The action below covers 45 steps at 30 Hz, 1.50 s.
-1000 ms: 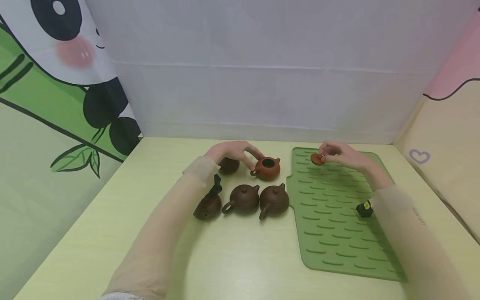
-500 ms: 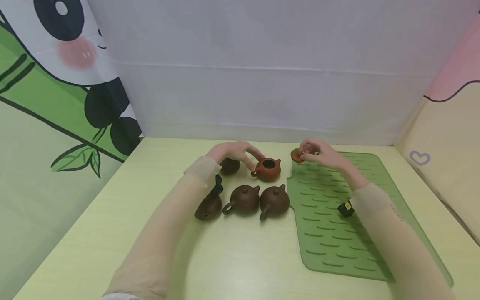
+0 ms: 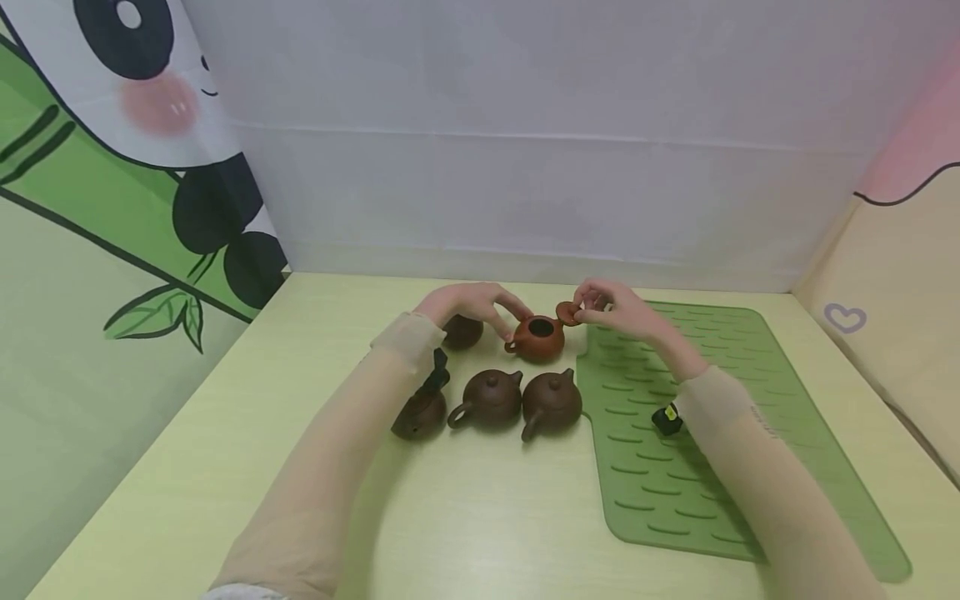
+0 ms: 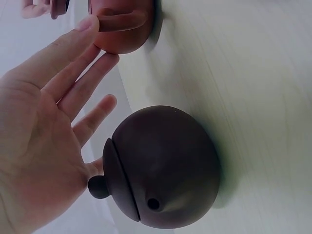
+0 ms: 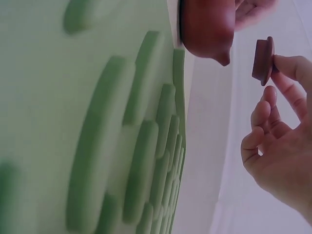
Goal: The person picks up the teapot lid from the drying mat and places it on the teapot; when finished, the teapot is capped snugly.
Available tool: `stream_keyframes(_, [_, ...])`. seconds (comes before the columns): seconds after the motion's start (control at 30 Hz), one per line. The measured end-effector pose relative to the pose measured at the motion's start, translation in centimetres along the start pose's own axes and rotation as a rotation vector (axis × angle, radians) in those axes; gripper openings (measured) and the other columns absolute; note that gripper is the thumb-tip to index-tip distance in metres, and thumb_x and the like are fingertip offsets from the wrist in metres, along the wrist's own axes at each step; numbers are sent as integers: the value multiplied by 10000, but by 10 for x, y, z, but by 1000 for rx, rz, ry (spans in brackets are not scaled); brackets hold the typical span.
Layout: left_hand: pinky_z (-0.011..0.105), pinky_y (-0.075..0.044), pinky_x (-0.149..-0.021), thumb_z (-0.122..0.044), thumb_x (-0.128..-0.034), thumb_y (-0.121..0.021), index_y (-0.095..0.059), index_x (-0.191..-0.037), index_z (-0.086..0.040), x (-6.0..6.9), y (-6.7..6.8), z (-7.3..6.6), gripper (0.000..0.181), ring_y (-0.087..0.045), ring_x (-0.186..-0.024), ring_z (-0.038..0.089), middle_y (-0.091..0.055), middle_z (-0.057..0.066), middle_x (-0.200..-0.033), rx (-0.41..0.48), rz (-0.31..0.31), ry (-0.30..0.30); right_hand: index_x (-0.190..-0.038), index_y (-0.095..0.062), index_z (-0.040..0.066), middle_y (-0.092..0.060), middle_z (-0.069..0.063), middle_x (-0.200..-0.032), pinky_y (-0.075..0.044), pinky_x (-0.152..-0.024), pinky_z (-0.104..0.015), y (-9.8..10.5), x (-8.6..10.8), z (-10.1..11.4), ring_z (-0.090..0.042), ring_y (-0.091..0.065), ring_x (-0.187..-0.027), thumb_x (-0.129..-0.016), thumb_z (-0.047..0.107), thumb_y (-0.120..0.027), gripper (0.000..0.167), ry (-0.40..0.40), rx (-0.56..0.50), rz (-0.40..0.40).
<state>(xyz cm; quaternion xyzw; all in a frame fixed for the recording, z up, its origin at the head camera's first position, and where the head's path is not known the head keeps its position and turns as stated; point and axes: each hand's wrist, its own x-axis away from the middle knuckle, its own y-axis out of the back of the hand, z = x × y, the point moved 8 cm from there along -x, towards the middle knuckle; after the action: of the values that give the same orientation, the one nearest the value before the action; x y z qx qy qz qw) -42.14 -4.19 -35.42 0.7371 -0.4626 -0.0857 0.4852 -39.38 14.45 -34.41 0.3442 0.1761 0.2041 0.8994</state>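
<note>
A reddish-brown teapot [image 3: 538, 340] stands on the table with its round top opening uncovered. My left hand [image 3: 474, 305] holds it from the handle side, thumb at the handle [image 4: 122, 21] and fingertips against the body. With thumb and finger my right hand [image 3: 611, 307] pinches the small round teapot lid [image 5: 263, 61]. That lid is in the air beside the spout, apart from the opening. Below my left palm sits a dark brown teapot [image 4: 168, 165], its lid on; in the head view my hand partly hides it.
Two dark brown lidded teapots [image 3: 491, 400] [image 3: 552, 403] stand side by side in front. Another dark teapot [image 3: 422, 414] is partly behind my left forearm. A green ridged mat [image 3: 675, 492] lies on the right of the table, under my right arm. A pale wall closes the back.
My right hand has carried the lid leftward, from above the mat to beside the reddish-brown teapot's spout. The left hand has stayed at that teapot.
</note>
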Motion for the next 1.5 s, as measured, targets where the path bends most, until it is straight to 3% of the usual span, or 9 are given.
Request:
stream_keyframes(0.4, [439,-266,-1228,-262,-888,-721,-529,-1437,-196,0,0,0,585,-363,-1472,215,-540,15,-1480,-8,13,7,-1103,-616,-4,-569,-154,-942,-433,-759,-335,-14,-11,13,-264,-532,-848,-940,95,-657,195,-4,-4,-25])
stream_keyframes(0.8, [463,-262,-1230,-264,-888,-726,-538,-1431,-198,0,0,2,579,-347,-1482,224,-526,0,-1494,-1,11,15,-1040,-647,124,-615,-92,-961,-456,-782,-333,-25,-18,13,-237,-568,-887,-925,194,-688,141,-41,35,-3])
stream_keyframes(1.33, [457,-280,-1218,-293,-886,-718,-534,-1433,-261,1,1,3,578,-382,-1461,205,-547,-28,-1473,-19,11,36,-1024,-645,95,-653,-113,-983,-468,-739,-305,-40,-23,15,-275,-623,-868,-913,179,-685,145,-51,37,70])
stream_keyframes(1.5, [445,-291,-1215,-293,-885,-721,-541,-1428,-255,1,1,3,574,-394,-1454,212,-539,-28,-1480,-34,4,36,-1035,-653,76,-640,-109,-960,-459,-732,-300,-41,-23,13,-215,-599,-841,-917,177,-687,159,-63,13,80])
